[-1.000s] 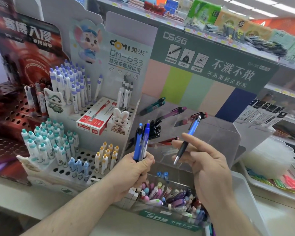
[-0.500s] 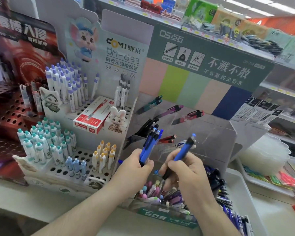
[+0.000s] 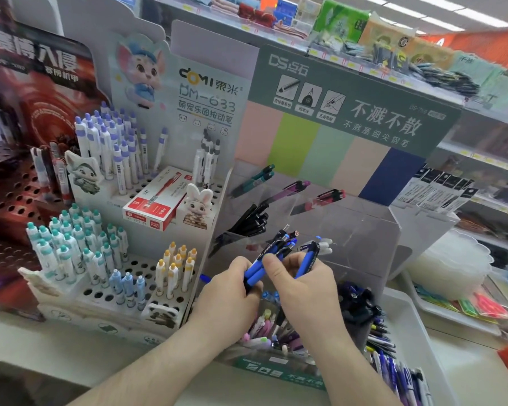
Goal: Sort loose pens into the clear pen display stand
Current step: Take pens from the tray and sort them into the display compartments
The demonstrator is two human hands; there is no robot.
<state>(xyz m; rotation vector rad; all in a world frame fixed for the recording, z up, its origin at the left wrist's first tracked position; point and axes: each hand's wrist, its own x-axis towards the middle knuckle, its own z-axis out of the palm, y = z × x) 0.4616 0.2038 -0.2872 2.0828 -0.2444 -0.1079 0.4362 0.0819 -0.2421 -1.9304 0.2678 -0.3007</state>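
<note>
A shop shelf (image 3: 71, 356) crowded with pen displays is seen. A bundle of blue pens (image 3: 272, 256) is gripped in the curled left hand (image 3: 229, 294); a single blue pen (image 3: 307, 259) is pinched by the right hand (image 3: 302, 288), whose thumb touches the bundle. Both hands are held together before the clear pen display stand (image 3: 349, 230), above loose pens (image 3: 276, 332) in its front tray.

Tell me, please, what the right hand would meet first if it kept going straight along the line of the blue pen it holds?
Most likely the white pens lying in the clear pen display stand, just past the tip of the blue pen that the right hand grips. Depth is hard to judge here.
</note>
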